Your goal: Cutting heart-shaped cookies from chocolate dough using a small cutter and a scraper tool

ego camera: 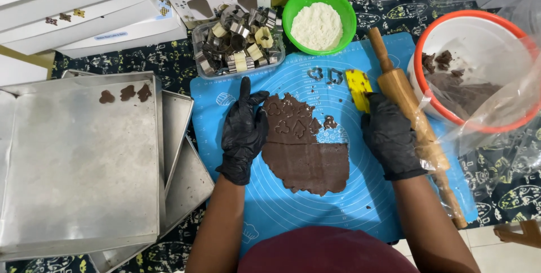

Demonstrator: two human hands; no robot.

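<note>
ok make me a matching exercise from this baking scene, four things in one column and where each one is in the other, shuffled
Things:
1. cut dough shapes
2. flour
3. rolling pin
4. yellow scraper

Places:
A. in the green bowl
B. held in the right hand
C. on the top metal tray
D. lying along the right side of the blue mat

Pairs: 1-C, 2-A, 3-D, 4-B
</note>
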